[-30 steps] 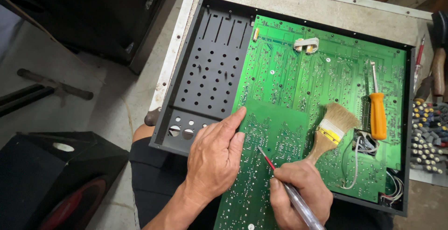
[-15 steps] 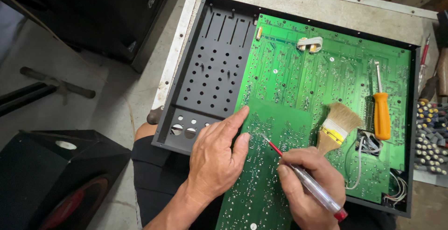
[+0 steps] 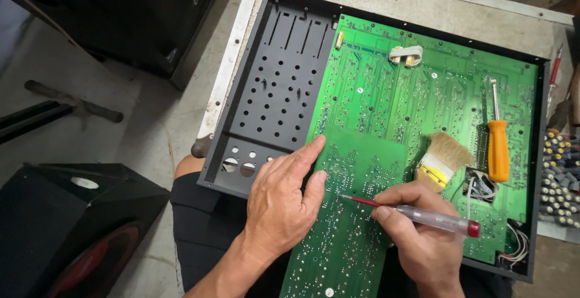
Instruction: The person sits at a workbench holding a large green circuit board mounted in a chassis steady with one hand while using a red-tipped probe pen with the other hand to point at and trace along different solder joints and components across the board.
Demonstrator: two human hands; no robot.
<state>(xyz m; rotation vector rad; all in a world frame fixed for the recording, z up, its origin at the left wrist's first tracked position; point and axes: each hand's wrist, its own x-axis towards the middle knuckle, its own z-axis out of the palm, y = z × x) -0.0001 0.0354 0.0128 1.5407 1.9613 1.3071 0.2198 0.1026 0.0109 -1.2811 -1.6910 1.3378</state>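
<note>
Right hand (image 3: 423, 243) grips a clear-handled tester (image 3: 411, 212) like a pen, its red-sleeved tip down on the small board (image 3: 356, 213). Left hand (image 3: 281, 204) lies flat, fingers spread, pinning that board's left edge. The small board sits over the near-left part of the big board (image 3: 423, 92) and runs off the chassis (image 3: 266, 104) toward the person. By my read the probing is mid-way: case open, boards bare, nothing closed up yet. The tester's long axis runs nearly level, tip pointing left and slightly away, red cap to the right. Right of the small board lie a brush (image 3: 441, 162), then an orange screwdriver (image 3: 498, 147), upright in the picture.
</note>
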